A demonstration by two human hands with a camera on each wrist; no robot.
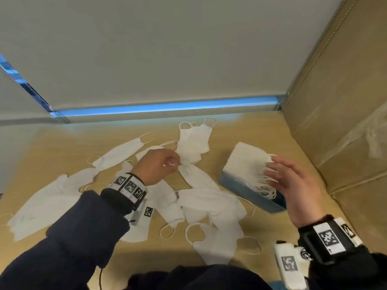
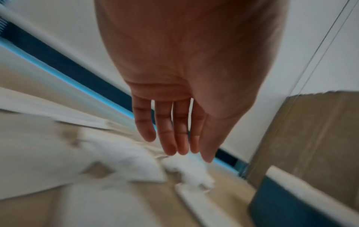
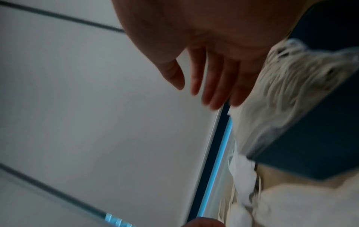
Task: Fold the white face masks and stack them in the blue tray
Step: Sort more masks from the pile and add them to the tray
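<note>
Several loose white face masks [image 1: 211, 204] lie scattered on the tan table [image 1: 270, 225]. My left hand [image 1: 161, 164] hovers over them at the middle, fingertips at the end of one mask [image 1: 199, 177]; in the left wrist view its fingers [image 2: 170, 138] are straight and hold nothing. To the right, the blue tray [image 1: 249, 190] holds a tall stack of folded masks [image 1: 245, 162]. My right hand [image 1: 293, 181] is spread open beside the stack's ear loops [image 1: 266, 189], which show as blurred ear loops [image 3: 287, 86] next to the straight fingers [image 3: 213, 86].
A large cardboard box [image 1: 339, 114] stands along the right side, close behind the tray. A grey roller blind [image 1: 167, 49] with a blue strip under it closes off the far edge. More masks [image 1: 48, 204] reach out to the left.
</note>
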